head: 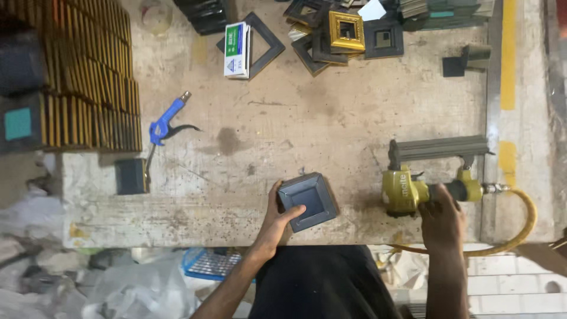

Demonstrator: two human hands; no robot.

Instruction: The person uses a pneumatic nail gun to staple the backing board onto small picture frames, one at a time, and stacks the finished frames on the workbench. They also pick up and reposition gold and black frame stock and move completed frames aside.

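Head view, near edge of the desk (354,130): a worn, stained wooden top, with the person standing at its lower side.
Left hand (276,221): its grip is closed on a small dark square frame (308,201), thumb over the near rim and fingers beneath, so the frame sits tilted just above the desk edge, seemingly steadied for work on a corner.
Frame position: near the middle of the front edge, well apart from the other frames at the far side.
Right hand (442,220): its grip is wrapped around the handle of a yellow-green pneumatic nailer (422,177), which lies on its side near the desk's right edge.
Nailer detail: its long grey magazine points to the right, and a yellow air hose (522,227) loops off the end and under the desk, likely leaving slack for movement.
Blue air blow gun (165,123): lies untouched on the left.
Small dark block (130,176): sits near the left front corner.
Package: a white, green and blue flat box (237,50) rests at the far side, partly on a large dark frame (266,41).
Frame pile (342,32): dark frames and one gold frame heaped at the top centre.
Stacked mouldings (88,77): gold-edged strips packed in rows at the far left.
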